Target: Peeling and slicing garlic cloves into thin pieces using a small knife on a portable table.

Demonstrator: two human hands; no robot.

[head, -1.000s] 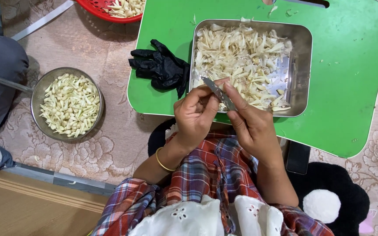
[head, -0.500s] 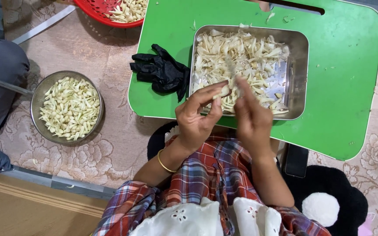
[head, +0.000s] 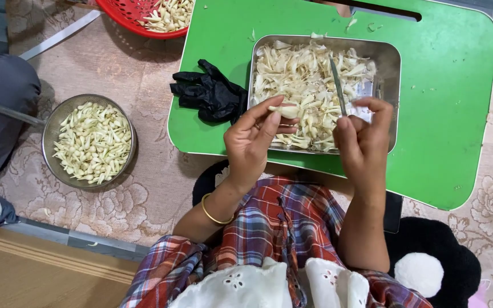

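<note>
Floral beige carpet (head: pixel 144 188) is covering the floor, w/ a green lap table (head: pixel 440 114) sitting over the person's knees. On it, a rectangular steel tray (head: pixel 392 57) is holding a heap of pale peelings, and a crumpled black glove (head: pixel 209 94) is lying just beside the tray's left wall.

Left hand (head: pixel 255 142) is pinching a pale garlic clove (head: pixel 283 110) betw. thumb and fingertips, holding it over the tray's near-left part. Right hand (head: pixel 363 142) is closed round the handle of a small knife (head: pixel 336 85), blade pointing up and away over the tray. Hands are apart, blade not touching the clove.

Off the table, to the left, a round steel strainer (head: pixel 55 122) w/ a long handle is sitting on the carpet, full of whitish cloves. A red basket (head: pixel 129 23) w/ more cloves is showing at the top edge. Dark-clothed leg of another person (head: pixel 4 108) is resting beside the strainer.

Judging by this: peeling is in hand, one clove at a time, knife lifted clear. Can't tell whether the clove is bare yet. Next move is prob. calling for either bringing the blade tip back to the clove's end, keeping it off the left fingertips, or dropping it w/ the other cloves.
</note>
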